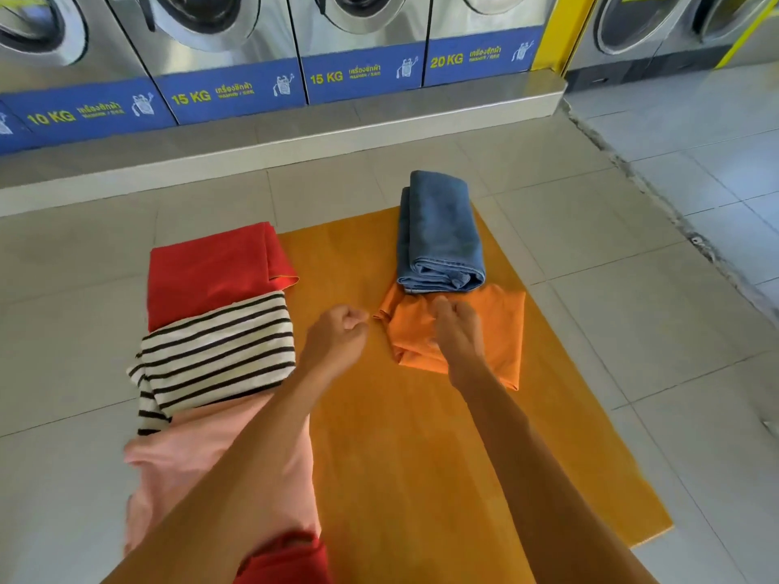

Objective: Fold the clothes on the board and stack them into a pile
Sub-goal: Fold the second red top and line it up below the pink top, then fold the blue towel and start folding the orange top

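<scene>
An orange board (pixel 404 436) lies on the tiled floor. Folded blue jeans (pixel 442 233) rest at its far right. A folded orange garment (pixel 497 326) lies just in front of the jeans. My right hand (pixel 457 330) rests on that orange garment, fingers curled into the cloth near its far left part. My left hand (pixel 339 335) hovers as a loose fist over the bare board, holding nothing. Along the board's left edge lie a red cloth (pixel 206 271), a black-and-white striped shirt (pixel 219 351) and a pink garment (pixel 189 465), overlapping one another.
A row of washing machines (pixel 236 56) with blue labels stands on a raised grey plinth (pixel 253 145) at the back. More red fabric (pixel 291 562) shows at the bottom edge under my left arm. Grey floor tiles (pixel 632 255) surround the board.
</scene>
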A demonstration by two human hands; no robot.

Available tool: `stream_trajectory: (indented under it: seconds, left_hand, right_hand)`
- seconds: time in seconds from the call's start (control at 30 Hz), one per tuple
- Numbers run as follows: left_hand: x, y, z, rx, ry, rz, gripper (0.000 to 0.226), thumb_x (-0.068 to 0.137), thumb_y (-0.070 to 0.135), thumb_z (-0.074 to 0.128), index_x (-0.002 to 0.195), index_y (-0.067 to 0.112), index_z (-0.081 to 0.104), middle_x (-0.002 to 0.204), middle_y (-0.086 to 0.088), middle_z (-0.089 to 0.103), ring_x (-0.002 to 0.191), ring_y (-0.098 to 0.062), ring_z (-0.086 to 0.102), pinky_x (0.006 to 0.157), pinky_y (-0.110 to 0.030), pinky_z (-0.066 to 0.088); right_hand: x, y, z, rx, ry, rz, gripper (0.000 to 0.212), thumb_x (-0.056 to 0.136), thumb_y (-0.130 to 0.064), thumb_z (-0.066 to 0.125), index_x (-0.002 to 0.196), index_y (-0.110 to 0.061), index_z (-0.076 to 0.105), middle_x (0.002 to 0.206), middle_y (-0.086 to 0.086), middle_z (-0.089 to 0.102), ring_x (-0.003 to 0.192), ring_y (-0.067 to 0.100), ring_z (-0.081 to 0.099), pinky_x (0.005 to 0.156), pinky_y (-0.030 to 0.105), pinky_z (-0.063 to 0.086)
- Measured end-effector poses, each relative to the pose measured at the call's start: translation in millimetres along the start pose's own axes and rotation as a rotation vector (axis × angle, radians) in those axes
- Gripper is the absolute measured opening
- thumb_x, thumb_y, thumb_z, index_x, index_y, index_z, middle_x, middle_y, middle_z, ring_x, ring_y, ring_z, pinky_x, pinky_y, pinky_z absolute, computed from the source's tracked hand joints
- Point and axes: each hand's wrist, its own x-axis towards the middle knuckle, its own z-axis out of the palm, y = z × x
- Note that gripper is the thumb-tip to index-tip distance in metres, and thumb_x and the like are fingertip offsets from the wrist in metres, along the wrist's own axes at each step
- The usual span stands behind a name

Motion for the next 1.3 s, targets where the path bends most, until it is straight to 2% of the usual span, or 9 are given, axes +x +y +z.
stream_trajectory:
  seconds: [0.23, 0.37, 0.47, 0.6, 0.73, 0.83, 0.97, 1.13, 1.3]
  left_hand:
    - [80.9, 40.4, 47.6, -0.085, -0.130, -0.055, 0.030, 0.097, 0.033, 0.054, 0.117, 0.015, 0.064, 0.118, -0.001, 0.067, 0.105, -0.017, 0.063, 0.090, -0.032, 0.051]
    - [103.7, 48.7, 70.1, -0.131, -0.179, -0.156, 0.045, 0.090, 0.058, 0.051, 0.097, 0.016, 0.064, 0.100, -0.011, 0.074, 0.091, -0.027, 0.072, 0.088, -0.047, 0.057]
    - [107.7, 55.2, 81.5, -0.369, -0.204, -0.308, 0.047, 0.085, 0.063, 0.059, 0.091, 0.016, 0.056, 0.088, 0.002, 0.065, 0.086, -0.019, 0.068, 0.088, -0.047, 0.058]
    - [110.1, 65.4, 76.5, -0.592, -0.040, -0.315, 0.050, 0.076, 0.060, 0.072, 0.111, 0.029, 0.056, 0.096, 0.014, 0.063, 0.092, -0.019, 0.067, 0.070, -0.036, 0.060]
    - [132.7, 44.4, 50.7, -0.795, 0.069, -0.390, 0.079, 0.072, 0.063, 0.074, 0.134, 0.040, 0.031, 0.123, 0.006, 0.056, 0.107, -0.028, 0.065, 0.085, -0.051, 0.058]
    - [147.8, 30.6, 27.3, -0.856, 0.162, -0.377, 0.079, 0.067, 0.065, 0.076, 0.134, 0.042, 0.042, 0.124, 0.002, 0.065, 0.101, -0.029, 0.070, 0.079, -0.051, 0.059]
    - [165.7, 13.0, 0.8, -1.035, 0.254, -0.348, 0.083, 0.059, 0.038, 0.094, 0.131, 0.022, 0.055, 0.116, -0.009, 0.072, 0.100, -0.033, 0.073, 0.075, -0.055, 0.059]
    - [184.0, -13.0, -46.9, -0.850, 0.339, -0.245, 0.046, 0.081, 0.013, 0.078, 0.124, 0.018, 0.062, 0.114, -0.005, 0.074, 0.100, -0.026, 0.073, 0.086, -0.048, 0.059]
    - [206.3, -37.2, -66.6, -0.363, 0.302, -0.218, 0.038, 0.095, 0.022, 0.061, 0.132, 0.013, 0.058, 0.125, -0.001, 0.066, 0.112, -0.020, 0.064, 0.089, -0.033, 0.053]
  right_hand:
    - [112.4, -26.6, -41.8, -0.145, 0.196, -0.099, 0.038, 0.102, -0.030, 0.041, 0.067, -0.017, 0.036, 0.061, -0.003, 0.034, 0.052, 0.013, 0.030, 0.048, 0.026, 0.025]
    - [168.6, -43.4, -37.2, -0.367, 0.082, 0.044, 0.039, 0.102, -0.041, 0.044, 0.084, -0.008, 0.053, 0.079, 0.007, 0.055, 0.066, 0.023, 0.049, 0.057, 0.033, 0.039]
    - [198.0, -54.2, -24.9, -0.368, -0.081, 0.131, 0.044, 0.095, -0.047, 0.060, 0.106, -0.005, 0.060, 0.102, 0.014, 0.062, 0.086, 0.028, 0.058, 0.068, 0.034, 0.044]
    - [206.8, -67.5, -3.6, -0.110, -0.246, 0.347, 0.064, 0.076, -0.057, 0.078, 0.114, -0.010, 0.061, 0.108, 0.010, 0.071, 0.096, 0.029, 0.071, 0.079, 0.040, 0.061]
    - [195.7, -69.7, 43.2, 0.068, -0.305, 0.381, 0.059, 0.073, -0.051, 0.084, 0.111, -0.010, 0.063, 0.102, 0.013, 0.074, 0.084, 0.028, 0.075, 0.061, 0.037, 0.063]
    - [176.9, -62.7, 83.6, 0.165, -0.305, 0.378, 0.056, 0.073, -0.045, 0.087, 0.107, -0.008, 0.064, 0.096, 0.014, 0.075, 0.080, 0.032, 0.077, 0.066, 0.047, 0.065]
    - [152.9, -56.4, 118.9, 0.239, -0.359, 0.408, 0.045, 0.076, -0.041, 0.086, 0.101, -0.012, 0.064, 0.095, 0.010, 0.075, 0.080, 0.028, 0.077, 0.061, 0.041, 0.065]
    - [154.1, -55.4, 135.4, 0.152, -0.456, 0.367, 0.034, 0.086, -0.039, 0.077, 0.103, -0.017, 0.057, 0.105, 0.007, 0.072, 0.087, 0.023, 0.077, 0.067, 0.043, 0.065]
    - [194.6, -52.7, 114.5, -0.044, -0.084, 0.128, 0.069, 0.081, -0.037, 0.074, 0.135, -0.010, 0.042, 0.129, 0.011, 0.056, 0.102, 0.028, 0.066, 0.081, 0.048, 0.062]
